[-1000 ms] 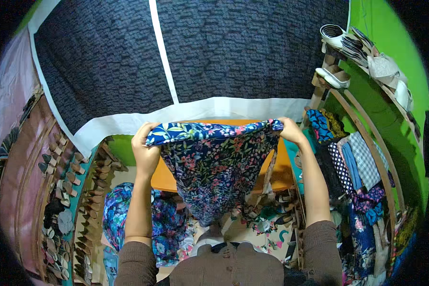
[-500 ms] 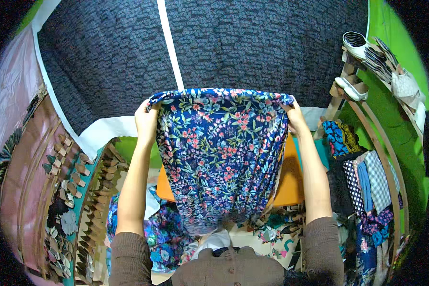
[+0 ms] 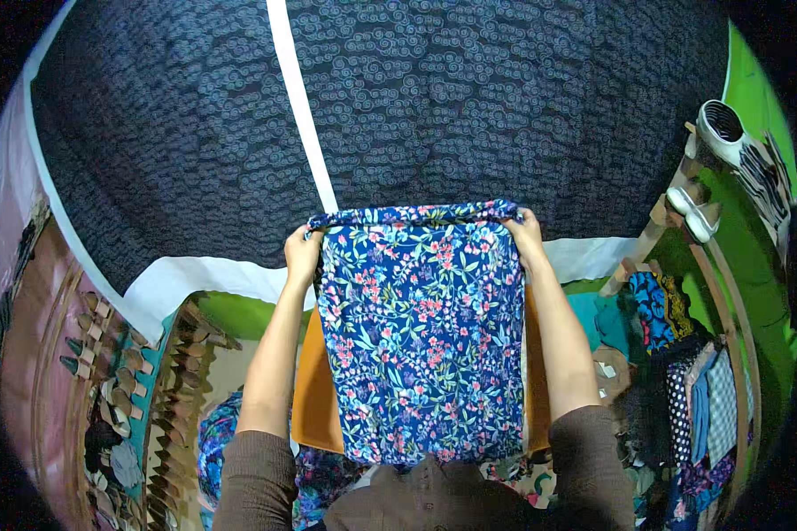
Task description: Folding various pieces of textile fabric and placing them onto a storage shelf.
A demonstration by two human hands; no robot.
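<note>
A navy cloth with pink, white and green flowers (image 3: 425, 345) hangs spread out between my two hands. Its top edge is folded or rolled into a band. My left hand (image 3: 302, 255) grips the upper left corner, fingers closed round the fabric. At the upper right corner my right hand (image 3: 526, 237) pinches it in the same way. Both arms reach forward in brown sleeves. Behind the cloth, an orange surface (image 3: 317, 389) shows at either side; the rest of it is hidden. Whether the cloth is a garment or a plain piece, I cannot tell.
A dark swirl-patterned curtain (image 3: 505, 115) with a white strip (image 3: 301, 106) fills the far side. Racks of shoes (image 3: 181, 398) line the left. Folded clothes (image 3: 695, 398) hang or lie at right, below white shoes (image 3: 695, 212). Floral fabric (image 3: 221, 434) lies heaped at lower left.
The cloth now sits lower in view and hangs straighter and flatter, its lower end nearer my body. Both hands still grip its upper corners and have come slightly closer together. The view has shifted upward.
</note>
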